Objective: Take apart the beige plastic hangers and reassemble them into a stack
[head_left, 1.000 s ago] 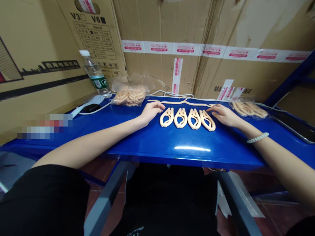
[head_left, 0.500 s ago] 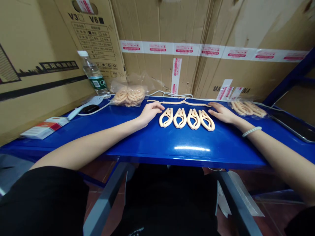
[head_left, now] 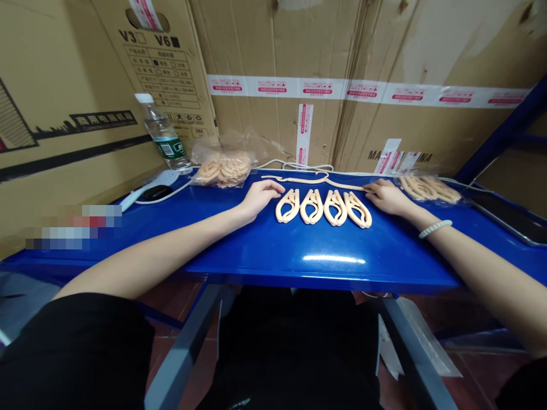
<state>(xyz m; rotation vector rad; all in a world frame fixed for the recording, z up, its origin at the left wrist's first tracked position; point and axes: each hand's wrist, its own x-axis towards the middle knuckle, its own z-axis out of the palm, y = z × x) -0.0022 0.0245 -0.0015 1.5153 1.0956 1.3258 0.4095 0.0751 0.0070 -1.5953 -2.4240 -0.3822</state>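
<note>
An unfolded peach plastic folding hanger (head_left: 301, 180) lies along the back of the blue table, its hook pointing away from me. My right hand (head_left: 387, 196) pinches the hanger's right end between thumb and fingers. Just in front of the hanger's left part rests my left hand (head_left: 260, 199), fingers stretched out and a little bent, with nothing seen in them. Between my hands several folded hangers of the same colour stand in a row: the leftmost folded hanger (head_left: 280, 213) is near my left fingertips, the rightmost folded hanger (head_left: 368, 219) near my right hand.
A clear bag of folded hangers (head_left: 222, 169) sits at the back left, another bag (head_left: 431, 189) at the right. A water bottle (head_left: 167, 139), a dark mouse (head_left: 157, 192), a white cable and a phone-like dark device (head_left: 513, 216) lie around. Cardboard boxes (head_left: 277, 45) wall the back.
The unfolded hanger has shifted right and tilted, its right end drawn slightly toward me. My right fingers have closed on that end. My left hand has hardly moved.
</note>
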